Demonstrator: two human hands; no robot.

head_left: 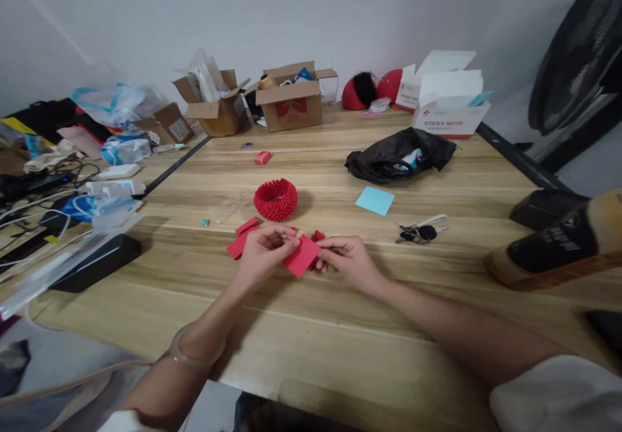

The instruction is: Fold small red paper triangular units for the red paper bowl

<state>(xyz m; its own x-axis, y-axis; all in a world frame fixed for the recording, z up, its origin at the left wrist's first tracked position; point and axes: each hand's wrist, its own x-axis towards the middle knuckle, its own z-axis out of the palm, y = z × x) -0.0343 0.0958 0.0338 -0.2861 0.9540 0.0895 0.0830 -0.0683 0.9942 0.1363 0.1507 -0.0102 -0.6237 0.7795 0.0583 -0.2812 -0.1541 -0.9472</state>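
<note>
A small square of red paper (302, 257) is held in the air above the wooden table (311, 341). My left hand (268, 249) pinches its left corner between thumb and fingers. At the paper's right corner, my right hand (346, 260) grips it with thumb and fingertips. Just beyond the hands stands a round red bowl (275, 200) made of many small folded pieces. Red paper pieces (238, 243) lie beside my left hand, partly hidden by it. More red pieces (317, 236) show behind the held paper.
Blue paper (374, 201), keys (422, 232) and a black bag (401, 155) lie to the right, near a large bottle (554, 244). Cardboard boxes (291, 105) and a sticky note box (449, 118) stand at the back. A black case (100, 263) and cables are on the left.
</note>
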